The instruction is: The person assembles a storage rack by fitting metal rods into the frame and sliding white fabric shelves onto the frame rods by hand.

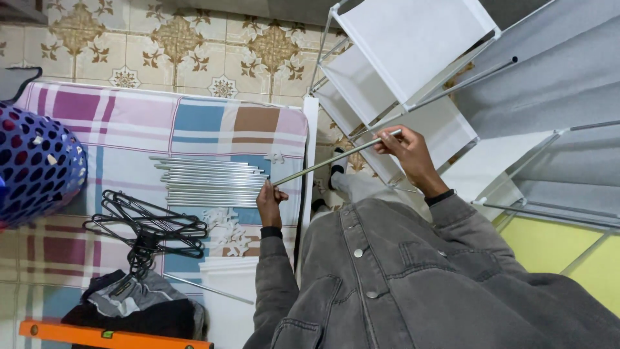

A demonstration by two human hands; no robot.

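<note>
Head view: left hand (270,201) and right hand (407,148) fingers clamp a metal rod (336,157) beside the mattress edge (309,161).

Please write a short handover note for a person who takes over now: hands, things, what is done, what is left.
Left hand grips the lower end of a metal rod; right hand grips its upper end, beside the white fabric shelf frame.
More rods lie piled on the plaid mattress, with black hangers nearby.
Done: frame partly built, shelves fitted.
Left: the piled rods are still unused.
</note>
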